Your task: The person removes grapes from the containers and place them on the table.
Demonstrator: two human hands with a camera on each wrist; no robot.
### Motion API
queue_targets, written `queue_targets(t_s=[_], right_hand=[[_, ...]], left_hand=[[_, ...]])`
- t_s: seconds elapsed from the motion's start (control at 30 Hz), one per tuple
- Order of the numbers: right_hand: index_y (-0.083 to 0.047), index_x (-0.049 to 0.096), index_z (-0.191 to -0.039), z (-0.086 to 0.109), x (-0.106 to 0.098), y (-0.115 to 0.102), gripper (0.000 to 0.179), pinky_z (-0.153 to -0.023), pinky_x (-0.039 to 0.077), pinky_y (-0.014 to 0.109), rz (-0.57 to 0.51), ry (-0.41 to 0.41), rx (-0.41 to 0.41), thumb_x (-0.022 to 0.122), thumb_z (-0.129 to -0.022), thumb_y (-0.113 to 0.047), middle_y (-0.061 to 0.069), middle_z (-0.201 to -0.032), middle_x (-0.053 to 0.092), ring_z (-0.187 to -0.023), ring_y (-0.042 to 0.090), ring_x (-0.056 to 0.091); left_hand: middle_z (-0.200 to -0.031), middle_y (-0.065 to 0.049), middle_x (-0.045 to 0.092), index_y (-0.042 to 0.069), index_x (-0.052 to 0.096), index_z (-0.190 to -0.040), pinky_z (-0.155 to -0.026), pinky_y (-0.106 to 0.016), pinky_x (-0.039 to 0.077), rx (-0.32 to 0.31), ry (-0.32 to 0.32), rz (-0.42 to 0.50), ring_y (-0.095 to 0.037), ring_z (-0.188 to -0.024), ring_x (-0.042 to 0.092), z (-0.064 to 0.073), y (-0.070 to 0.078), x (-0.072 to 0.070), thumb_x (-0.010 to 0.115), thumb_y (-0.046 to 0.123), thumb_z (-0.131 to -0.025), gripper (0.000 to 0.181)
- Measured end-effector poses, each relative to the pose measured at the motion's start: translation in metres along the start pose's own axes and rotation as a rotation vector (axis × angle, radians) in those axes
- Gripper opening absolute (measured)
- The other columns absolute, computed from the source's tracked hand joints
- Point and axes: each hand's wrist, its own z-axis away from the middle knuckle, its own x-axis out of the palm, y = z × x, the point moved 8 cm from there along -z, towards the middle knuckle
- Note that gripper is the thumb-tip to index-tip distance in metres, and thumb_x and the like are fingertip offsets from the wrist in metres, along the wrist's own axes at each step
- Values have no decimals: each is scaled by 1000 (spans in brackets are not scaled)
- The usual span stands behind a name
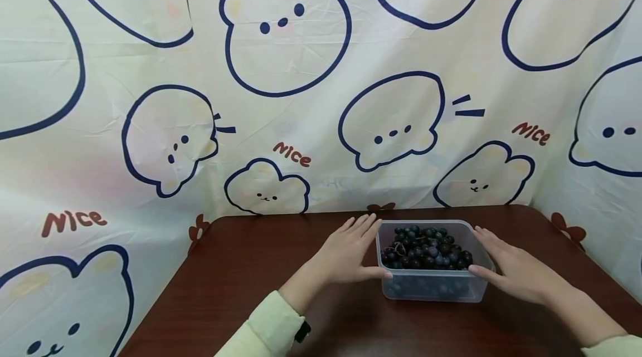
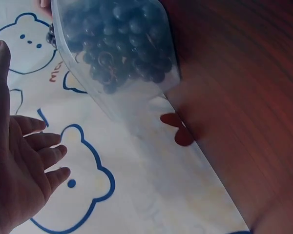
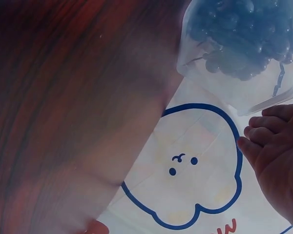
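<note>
A clear plastic container (image 1: 436, 291) holds dark grapes (image 1: 426, 248) and stands on the brown table. My left hand (image 1: 348, 254) is at its left side, fingers extended and thumb by the front left corner. In the left wrist view a gap shows between the fingers of this left hand (image 2: 24, 170) and the container wall (image 2: 136, 105). On the other side my right hand (image 1: 519, 270) has its fingers stretched along the right rim, the thumb near the front edge. The right wrist view shows its fingertips (image 3: 256, 122) close to the rim; contact is unclear.
The dark brown wooden table (image 1: 251, 290) extends left and in front of the container. Behind it hangs a pale cloth (image 1: 321, 123) printed with blue-outlined cartoon animals, which also runs along both sides. A small black object (image 1: 302, 332) shows at the left cuff.
</note>
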Motion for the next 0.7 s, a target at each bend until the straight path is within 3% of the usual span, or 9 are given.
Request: queue_targets(t_s=[0.5, 0.7], right_hand=[[6, 31, -149, -1, 2, 3, 88, -95, 34, 69, -10, -11, 20, 57, -92, -56, 30, -151, 29, -131, 50, 36], [7, 31, -148, -1, 3, 3, 90, -95, 35, 68, -13, -13, 26, 57, -91, -58, 31, -150, 29, -130, 51, 37]], left_hand=[[-159, -7, 23, 10, 22, -155, -116, -34, 15, 61, -37, 10, -19, -145, 20, -34, 31, 6, 43, 68, -92, 88], [-156, -7, 29, 9, 29, -153, -114, -33, 24, 68, -43, -12, -16, -142, 28, -49, 41, 12, 42, 65, -94, 83]])
